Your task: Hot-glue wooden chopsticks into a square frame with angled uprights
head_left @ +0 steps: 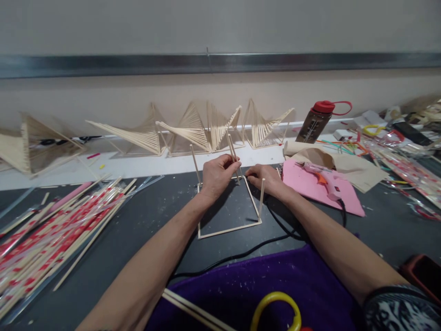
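Observation:
A square frame of thin wooden sticks point(227, 229) lies flat on the dark table. Upright sticks stand at its near right corner point(262, 200) and at its far left point(195, 164). My left hand point(218, 177), over the far side of the frame, pinches a thin wooden stick point(230, 143) held nearly upright between thumb and fingers. My right hand point(267, 179) is low at the far right corner, its fingers closed together beside the frame; whatever is between them is hidden.
Twisted stick models point(188, 131) line the wall. Bagged sticks point(69, 225) lie left. A pink glue gun point(322, 178) rests on a pink sheet point(351, 204), its black cable point(237, 255) crossing the table. A bottle point(313, 124) stands behind; purple cloth point(234, 280) and yellow-handled tool point(275, 296) are nearest me.

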A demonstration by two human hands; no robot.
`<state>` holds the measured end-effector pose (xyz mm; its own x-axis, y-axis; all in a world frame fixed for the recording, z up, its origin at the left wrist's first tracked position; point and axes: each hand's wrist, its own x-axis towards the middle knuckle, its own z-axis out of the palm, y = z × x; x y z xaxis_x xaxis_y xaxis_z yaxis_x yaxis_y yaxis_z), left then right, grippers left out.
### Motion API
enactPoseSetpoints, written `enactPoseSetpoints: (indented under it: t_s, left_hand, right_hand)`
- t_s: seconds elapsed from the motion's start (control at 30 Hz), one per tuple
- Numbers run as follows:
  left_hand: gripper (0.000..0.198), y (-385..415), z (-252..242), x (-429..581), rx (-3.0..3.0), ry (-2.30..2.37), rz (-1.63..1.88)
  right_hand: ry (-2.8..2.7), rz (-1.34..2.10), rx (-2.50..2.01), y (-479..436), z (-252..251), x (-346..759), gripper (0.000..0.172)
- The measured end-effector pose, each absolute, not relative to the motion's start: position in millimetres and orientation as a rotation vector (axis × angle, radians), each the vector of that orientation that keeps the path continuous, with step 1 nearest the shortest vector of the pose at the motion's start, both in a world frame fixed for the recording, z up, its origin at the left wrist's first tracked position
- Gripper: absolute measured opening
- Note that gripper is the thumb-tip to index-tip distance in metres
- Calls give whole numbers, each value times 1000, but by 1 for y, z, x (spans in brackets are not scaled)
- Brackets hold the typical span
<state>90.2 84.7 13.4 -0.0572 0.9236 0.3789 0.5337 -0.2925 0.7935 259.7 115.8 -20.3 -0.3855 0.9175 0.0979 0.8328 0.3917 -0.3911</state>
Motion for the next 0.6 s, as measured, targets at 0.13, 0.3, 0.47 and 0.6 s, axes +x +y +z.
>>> enactPoseSetpoints:
  t_s: [0.13,0.3,0.47,0.6]
  left_hand:
    - [19,86,12,89,1826,1546,1304]
    - [19,90,9,87,1860,1537,1297]
    - [16,88,11,90,1946,1590,1270]
    - [17,85,13,93,1985,1616,1259]
  right_hand:
    - [-2433,284,-1499,115,-23,257,29]
    - [-2439,266,-1462,113,-25,258,29]
    - [-2447,279,-1437,114,-27,258,28]
    - [-2480,273,-1410,117,-29,258,27]
